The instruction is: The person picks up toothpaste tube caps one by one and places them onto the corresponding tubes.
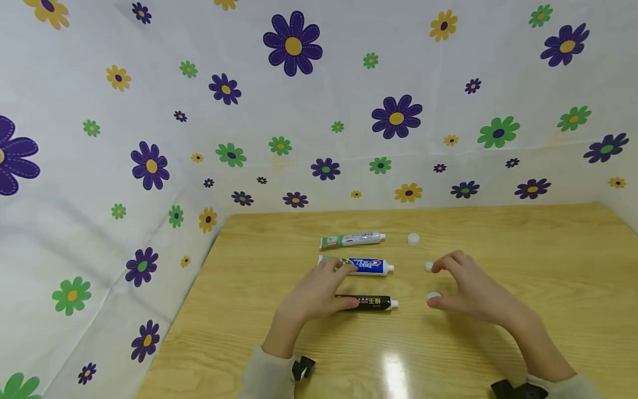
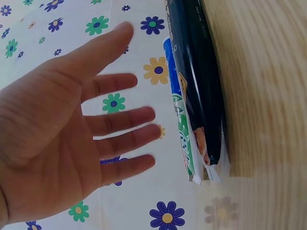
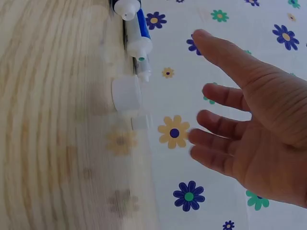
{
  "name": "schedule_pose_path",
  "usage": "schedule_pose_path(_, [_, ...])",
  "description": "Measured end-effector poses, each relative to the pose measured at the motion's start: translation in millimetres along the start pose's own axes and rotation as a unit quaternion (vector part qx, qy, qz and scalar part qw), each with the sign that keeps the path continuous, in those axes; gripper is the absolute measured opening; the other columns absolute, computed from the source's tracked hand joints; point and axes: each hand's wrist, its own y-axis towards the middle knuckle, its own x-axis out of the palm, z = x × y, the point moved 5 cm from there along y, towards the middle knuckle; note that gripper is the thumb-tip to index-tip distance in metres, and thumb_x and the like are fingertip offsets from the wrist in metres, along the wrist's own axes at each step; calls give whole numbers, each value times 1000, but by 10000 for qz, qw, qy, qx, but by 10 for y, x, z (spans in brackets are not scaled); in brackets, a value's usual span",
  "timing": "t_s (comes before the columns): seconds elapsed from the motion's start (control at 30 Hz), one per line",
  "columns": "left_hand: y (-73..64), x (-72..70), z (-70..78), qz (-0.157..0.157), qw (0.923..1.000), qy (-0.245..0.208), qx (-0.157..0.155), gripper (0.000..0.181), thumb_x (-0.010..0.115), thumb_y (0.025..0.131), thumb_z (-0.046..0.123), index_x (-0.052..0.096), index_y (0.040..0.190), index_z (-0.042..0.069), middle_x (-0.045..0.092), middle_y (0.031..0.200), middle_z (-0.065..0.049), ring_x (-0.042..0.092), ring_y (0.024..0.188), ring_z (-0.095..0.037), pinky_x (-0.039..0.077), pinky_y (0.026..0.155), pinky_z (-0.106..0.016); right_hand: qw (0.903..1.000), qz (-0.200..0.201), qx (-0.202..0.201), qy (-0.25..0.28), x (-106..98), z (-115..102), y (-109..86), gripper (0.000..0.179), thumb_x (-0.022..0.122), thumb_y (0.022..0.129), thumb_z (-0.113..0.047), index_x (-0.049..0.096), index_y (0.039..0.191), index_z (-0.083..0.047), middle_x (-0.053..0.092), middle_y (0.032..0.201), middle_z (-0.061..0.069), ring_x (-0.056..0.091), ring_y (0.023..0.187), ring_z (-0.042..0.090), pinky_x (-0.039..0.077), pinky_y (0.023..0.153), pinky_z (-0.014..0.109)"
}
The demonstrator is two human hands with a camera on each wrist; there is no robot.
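Hovering above the black tube [image 1: 374, 302] and the blue tube [image 1: 370, 266], my left hand [image 1: 315, 292] has its fingers spread wide, apart from both in the left wrist view. I see the green tube [image 1: 351, 239] lying beyond them; all three rest on the surface [image 1: 548, 260], roughly parallel, white nozzles pointing right. My right hand [image 1: 473, 290] hangs over to their right, its fingers and thumb also wide. Just by that thumb is the near cap [image 1: 432, 294], by the fingertips the middle cap [image 1: 428, 266], and beyond, right of the green tube's nozzle, the far cap [image 1: 413, 239]. Flowered cloth [image 1: 344, 83] hangs behind.
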Motion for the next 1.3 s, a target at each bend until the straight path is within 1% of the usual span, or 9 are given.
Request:
schedule_pose_path(0.2, [36, 58, 33, -307, 9987, -250, 307, 74, 81, 83, 37, 47, 147, 22, 53, 134, -7, 55, 116, -19, 49, 98, -37, 9940, -926, 379, 442, 57, 109, -23, 59, 88, 73, -22, 53, 117, -4, 54, 110, 13, 55, 97, 28, 50, 78, 40])
schedule_pose_path(0.33, [67, 75, 75, -394, 9980, -210, 454, 76, 83, 82, 30, 47, 148, 22, 55, 130, -4, 55, 110, -16, 50, 95, -33, 9903, -1212, 369, 568, 105, 164, -35, 58, 88, 72, -16, 51, 116, -3, 53, 103, 13, 53, 89, 24, 48, 72, 35])
schedule_pose_path(0.43, [108, 75, 97, -413, 9979, -178, 474, 75, 83, 82, 24, 47, 148, 23, 55, 129, -3, 55, 110, -15, 50, 95, -32, 9900, -1246, 353, 560, 114, 190, -17, 57, 87, 74, -15, 51, 116, -3, 54, 101, 11, 53, 86, 22, 47, 72, 34])
schedule_pose_path(0.53, [152, 72, 110, -459, 9979, -127, 441, 72, 82, 83, 20, 48, 146, 22, 55, 132, -3, 55, 116, -17, 48, 99, -33, 9907, -1237, 315, 478, 113, 214, 11, 56, 86, 75, -15, 51, 118, -2, 55, 97, 8, 51, 84, 20, 46, 70, 32])
schedule_pose_path(0.7, [202, 127, 129, -773, 9963, -140, 343, 65, 78, 87, 16, 50, 145, 22, 51, 144, -5, 50, 131, -23, 45, 106, -36, 9911, -1229, 216, 458, 153, 212, 58, 53, 84, 78, -15, 53, 118, -1, 54, 89, 4, 49, 79, 17, 44, 67, 28])
schedule_pose_path(0.8, [227, 157, 150, -886, 9956, -107, 299, 61, 75, 90, 14, 50, 145, 20, 49, 147, -5, 48, 135, -24, 43, 108, -37, 9916, -1219, 215, 364, 197, 201, 87, 48, 83, 80, -17, 55, 117, -2, 53, 86, 2, 49, 77, 16, 43, 67, 27])
schedule_pose_path(0.97, [263, 194, 171, -951, 9951, 112, 229, 56, 74, 90, 12, 53, 142, 19, 54, 143, -3, 50, 133, -22, 43, 107, -35, 9915, -1235, 298, 291, 264, 180, 111, 40, 80, 84, -18, 56, 113, -5, 55, 87, 1, 49, 78, 15, 43, 68, 27])
schedule_pose_path(1.13, [264, 266, 201, -1114, 9930, 234, 299, 53, 75, 90, 16, 56, 139, 19, 57, 139, -1, 50, 132, -21, 43, 107, -34, 9907, -1268, 355, 336, 303, 176, 91, 30, 77, 86, -17, 57, 107, -8, 54, 85, -1, 49, 76, 14, 42, 66, 27])
schedule_pose_path(1.3, [233, 287, 231, -1083, 9925, 476, 306, 47, 76, 89, 21, 60, 133, 17, 61, 128, -1, 57, 121, -19, 48, 101, -32, 9914, -1231, 305, 322, 318, 175, 75, 24, 76, 88, -18, 58, 101, -10, 53, 83, -2, 47, 74, 11, 41, 64, 25])
